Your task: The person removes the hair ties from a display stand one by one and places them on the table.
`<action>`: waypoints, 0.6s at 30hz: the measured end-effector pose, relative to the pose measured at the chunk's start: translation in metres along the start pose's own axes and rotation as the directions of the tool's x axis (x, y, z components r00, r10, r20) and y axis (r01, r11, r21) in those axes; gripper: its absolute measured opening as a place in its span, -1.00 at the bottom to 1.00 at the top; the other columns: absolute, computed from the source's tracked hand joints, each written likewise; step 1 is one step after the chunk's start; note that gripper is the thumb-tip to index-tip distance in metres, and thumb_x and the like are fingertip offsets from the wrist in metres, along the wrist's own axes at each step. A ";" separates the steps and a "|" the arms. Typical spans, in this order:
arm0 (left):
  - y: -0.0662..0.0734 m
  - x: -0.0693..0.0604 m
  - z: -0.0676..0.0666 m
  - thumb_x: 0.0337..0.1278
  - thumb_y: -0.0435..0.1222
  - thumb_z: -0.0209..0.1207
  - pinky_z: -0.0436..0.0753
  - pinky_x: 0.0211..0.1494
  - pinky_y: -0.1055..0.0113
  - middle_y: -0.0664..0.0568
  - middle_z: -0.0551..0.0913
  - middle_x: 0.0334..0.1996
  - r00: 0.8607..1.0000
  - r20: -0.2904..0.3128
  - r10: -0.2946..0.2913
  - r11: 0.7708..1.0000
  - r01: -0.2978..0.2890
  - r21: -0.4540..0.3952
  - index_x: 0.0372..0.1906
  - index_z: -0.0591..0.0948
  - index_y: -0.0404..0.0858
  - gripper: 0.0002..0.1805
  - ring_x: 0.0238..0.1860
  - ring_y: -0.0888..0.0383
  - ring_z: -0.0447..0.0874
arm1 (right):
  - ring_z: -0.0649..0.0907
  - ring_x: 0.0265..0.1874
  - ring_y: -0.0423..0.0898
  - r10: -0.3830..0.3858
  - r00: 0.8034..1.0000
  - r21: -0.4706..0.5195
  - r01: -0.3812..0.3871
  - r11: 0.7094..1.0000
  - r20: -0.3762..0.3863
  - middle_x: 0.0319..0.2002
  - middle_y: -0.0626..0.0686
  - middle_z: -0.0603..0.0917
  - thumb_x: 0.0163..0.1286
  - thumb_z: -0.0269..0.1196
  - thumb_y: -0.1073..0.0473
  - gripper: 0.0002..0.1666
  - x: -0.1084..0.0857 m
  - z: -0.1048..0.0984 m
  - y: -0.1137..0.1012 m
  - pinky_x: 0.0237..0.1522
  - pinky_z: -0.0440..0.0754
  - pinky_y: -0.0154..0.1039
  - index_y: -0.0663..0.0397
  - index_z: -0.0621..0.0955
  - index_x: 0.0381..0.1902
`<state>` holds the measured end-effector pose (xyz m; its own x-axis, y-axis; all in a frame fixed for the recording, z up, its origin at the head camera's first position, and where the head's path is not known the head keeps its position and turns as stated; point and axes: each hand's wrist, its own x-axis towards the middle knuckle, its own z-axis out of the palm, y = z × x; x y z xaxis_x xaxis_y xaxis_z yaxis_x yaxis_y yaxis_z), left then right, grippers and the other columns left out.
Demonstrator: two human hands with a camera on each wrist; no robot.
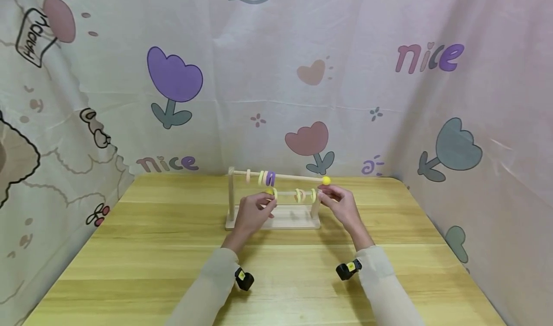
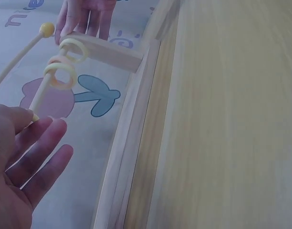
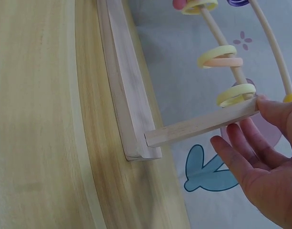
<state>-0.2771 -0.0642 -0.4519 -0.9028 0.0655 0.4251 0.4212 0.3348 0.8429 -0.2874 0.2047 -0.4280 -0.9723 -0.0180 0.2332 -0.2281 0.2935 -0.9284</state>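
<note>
A wooden stand [image 1: 285, 223] has a tall left post [image 1: 231, 194] and a short right post [image 3: 203, 125], each bearing a rod. On the upper rod [image 1: 298, 177], tipped with a yellow ball [image 1: 326, 180], hang a pink ring [image 1: 248, 176], pale yellow rings [image 1: 261, 177] and purple rings [image 1: 270, 178]. Yellow and pink rings [image 2: 60, 76] are on the lower rod [image 2: 38, 98]. My left hand [image 1: 254, 213] pinches a pale yellow ring [image 1: 275, 194] near that rod's ball end, partly hidden by fingers. My right hand [image 1: 342, 205] grips the short post's top between thumb and fingers.
The stand rests on a wooden table [image 1: 173, 263], towards its far edge. Behind and beside the table hangs a printed cloth [image 1: 242, 66] with flowers and lettering. Small black cameras [image 1: 245, 279] sit at both sleeve cuffs.
</note>
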 end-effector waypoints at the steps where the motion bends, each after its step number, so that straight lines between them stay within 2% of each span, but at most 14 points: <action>1: 0.000 -0.001 -0.001 0.26 -0.38 0.36 0.62 -0.63 0.39 -0.13 0.85 -0.37 1.000 0.001 0.002 1.000 -0.002 0.002 -0.21 0.80 -0.27 -0.92 -0.61 -0.04 0.77 | 0.66 -0.16 -0.32 0.001 1.000 0.001 -0.001 1.000 -0.001 0.06 0.36 0.70 0.45 0.32 0.29 -0.65 0.000 0.000 0.000 -0.05 0.74 -0.42 0.35 0.67 0.13; 7: 0.000 -0.003 -0.008 0.25 -0.41 0.35 0.61 -0.63 0.42 -0.14 0.84 -0.39 1.000 -0.003 0.024 0.999 -0.024 0.027 -0.22 0.80 -0.32 -0.93 -0.62 0.00 0.75 | 0.66 -0.16 -0.30 -0.015 1.000 -0.011 0.015 1.000 -0.001 0.05 0.37 0.70 0.46 0.31 0.29 -0.66 -0.001 0.001 -0.002 -0.08 0.73 -0.45 0.36 0.67 0.12; 12: 0.000 -0.004 -0.012 0.24 -0.37 0.36 0.54 -0.66 0.44 -0.08 0.83 -0.36 1.000 -0.026 0.009 0.998 -0.008 0.066 -0.25 0.80 -0.31 -0.92 -0.65 0.12 0.69 | 0.66 -0.11 -0.28 -0.033 0.999 -0.055 0.033 0.998 0.002 0.07 0.34 0.71 0.46 0.31 0.28 -0.69 -0.001 0.000 -0.001 -0.07 0.66 -0.55 0.34 0.68 0.09; 14: -0.001 -0.004 -0.014 0.23 -0.34 0.38 0.53 -0.62 0.46 -0.03 0.83 -0.32 0.999 -0.040 0.009 0.995 -0.005 0.101 -0.28 0.80 -0.27 -0.94 -0.63 0.21 0.63 | 0.65 -0.09 -0.25 -0.035 0.999 -0.078 0.035 0.996 0.002 0.07 0.32 0.72 0.47 0.31 0.27 -0.70 0.000 0.000 0.000 -0.06 0.62 -0.57 0.32 0.69 0.09; 18: -0.001 -0.003 -0.017 0.21 -0.33 0.40 0.59 -0.52 0.46 -0.03 0.79 -0.25 0.997 -0.061 0.039 0.991 -0.031 0.133 -0.30 0.79 -0.25 -0.95 -0.56 0.24 0.57 | 0.66 -0.07 -0.17 -0.043 0.999 -0.093 0.043 0.995 0.006 0.06 0.31 0.72 0.47 0.31 0.26 -0.70 0.002 0.000 0.001 -0.04 0.60 -0.58 0.31 0.69 0.08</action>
<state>-0.2731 -0.0811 -0.4482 -0.8787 0.0209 0.4770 0.4332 0.4547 0.7781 -0.2890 0.2049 -0.4280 -0.9619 -0.0360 0.2711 -0.2641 0.3802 -0.8864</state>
